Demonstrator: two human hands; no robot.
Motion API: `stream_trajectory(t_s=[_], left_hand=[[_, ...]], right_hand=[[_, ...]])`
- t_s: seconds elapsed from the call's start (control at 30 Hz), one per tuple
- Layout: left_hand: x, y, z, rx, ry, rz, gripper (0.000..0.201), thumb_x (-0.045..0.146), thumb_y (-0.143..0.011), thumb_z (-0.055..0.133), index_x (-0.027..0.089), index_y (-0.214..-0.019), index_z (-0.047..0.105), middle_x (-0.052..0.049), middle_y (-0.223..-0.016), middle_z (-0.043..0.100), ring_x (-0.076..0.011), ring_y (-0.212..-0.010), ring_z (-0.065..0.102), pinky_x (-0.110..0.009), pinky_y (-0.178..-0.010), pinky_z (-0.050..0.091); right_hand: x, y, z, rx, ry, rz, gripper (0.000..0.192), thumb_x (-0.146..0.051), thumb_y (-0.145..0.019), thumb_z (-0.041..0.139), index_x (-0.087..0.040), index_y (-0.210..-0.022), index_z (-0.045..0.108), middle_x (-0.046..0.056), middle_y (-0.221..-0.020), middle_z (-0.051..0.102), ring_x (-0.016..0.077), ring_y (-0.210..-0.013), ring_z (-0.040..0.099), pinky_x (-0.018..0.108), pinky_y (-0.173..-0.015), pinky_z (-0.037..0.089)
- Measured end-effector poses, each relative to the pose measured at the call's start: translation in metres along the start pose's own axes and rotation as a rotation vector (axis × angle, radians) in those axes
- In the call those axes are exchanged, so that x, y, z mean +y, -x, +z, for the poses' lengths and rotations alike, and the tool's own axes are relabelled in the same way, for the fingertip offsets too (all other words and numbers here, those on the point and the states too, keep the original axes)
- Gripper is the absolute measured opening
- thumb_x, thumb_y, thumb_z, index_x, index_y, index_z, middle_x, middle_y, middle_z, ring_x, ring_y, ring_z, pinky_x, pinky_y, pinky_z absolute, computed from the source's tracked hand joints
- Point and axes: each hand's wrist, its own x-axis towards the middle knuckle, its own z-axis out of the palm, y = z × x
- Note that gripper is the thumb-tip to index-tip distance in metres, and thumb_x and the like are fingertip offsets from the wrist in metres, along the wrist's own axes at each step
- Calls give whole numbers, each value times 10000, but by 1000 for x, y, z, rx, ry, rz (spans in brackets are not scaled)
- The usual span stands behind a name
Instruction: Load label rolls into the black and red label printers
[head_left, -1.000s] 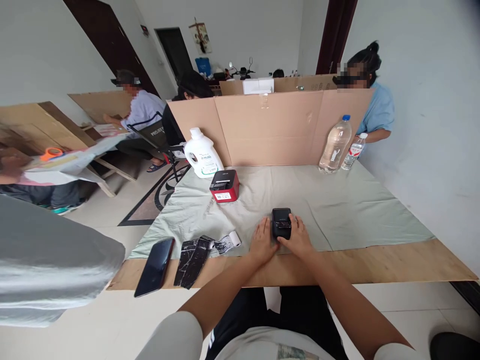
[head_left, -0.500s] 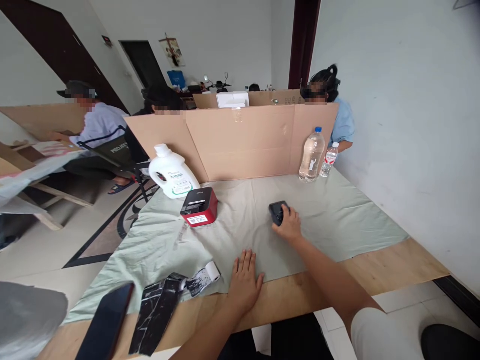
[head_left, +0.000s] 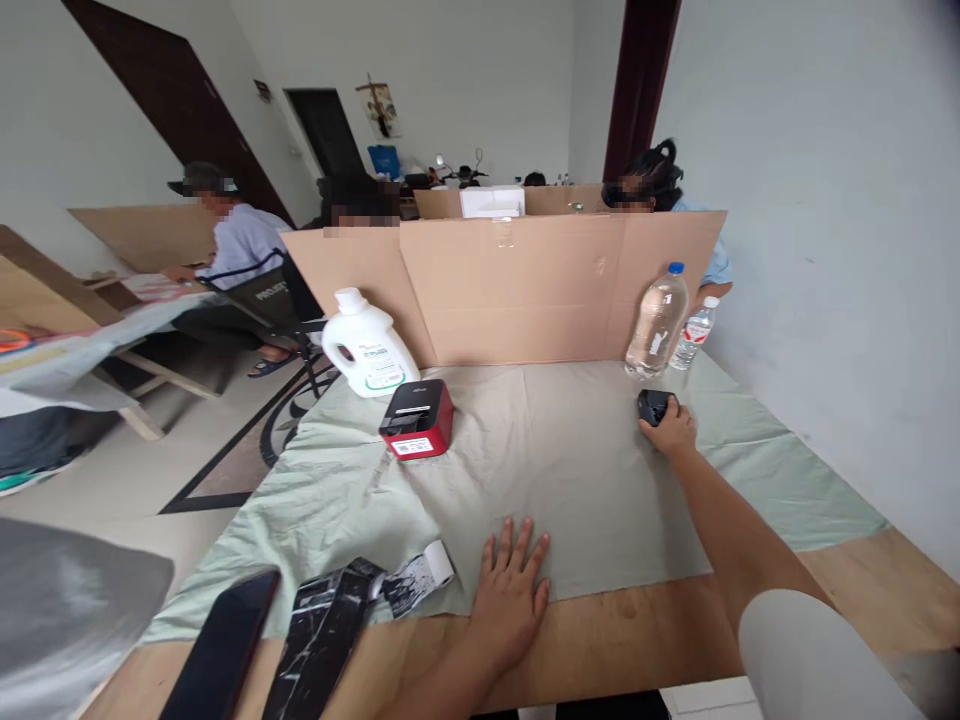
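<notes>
Since the earlier frame, the small black device (head_left: pixel 653 405) has been carried from mid-surface toward the far right corner. Going left to right: the left hand (head_left: pixel 511 597) is laid flat, open and empty, at the near edge beside a paper roll (head_left: pixel 424 572). The right hand (head_left: pixel 671 430) is closed around the device, set down near the clear bottle (head_left: pixel 658 320).
</notes>
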Motion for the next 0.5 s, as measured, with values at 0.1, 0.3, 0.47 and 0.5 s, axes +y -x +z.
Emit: stream_trajectory(t_s=[0.1,0.3,0.47,0.5], left_hand=[[-12,-3,-15,-39,200,24,582,380,-829,518,322,-1396,404,-31,-1525,276,-320,-1414,183,-560,-1134,166],[-124,-51,-102,686,600,-354,308,385,-888,435,222,-1111,570,-87,-1174,590,-239,-1153,514,-421,-1025,385],[-218,-93,-159,826,983,-804,334,379,-931,382,163,-1135,535,-141,-1280,522,-254,-1214,478,-418,-1024,374],[-227,-98,-161,779,1045,-838,351,387,-939,365,155,-1139,535,-150,-1275,531,-257,-1193,502,-423,-994,403]], right_hand=[[-21,11,-5,121,72,-77,879,-516,-764,564,-83,-1444,214,289,-1485,157,429,-1365,155,562,-1022,209],[-144,67,10,-52,-157,-607,609,-422,-832,483,-135,-1363,407,204,-1460,327,343,-1364,260,529,-1062,253],[-266,148,43,-471,-625,-752,646,-453,-804,542,-234,-1391,383,99,-1419,440,257,-1310,406,441,-1062,357],[-285,161,48,-542,-698,-724,686,-459,-783,577,-235,-1398,373,91,-1419,444,265,-1311,408,443,-1061,364]])
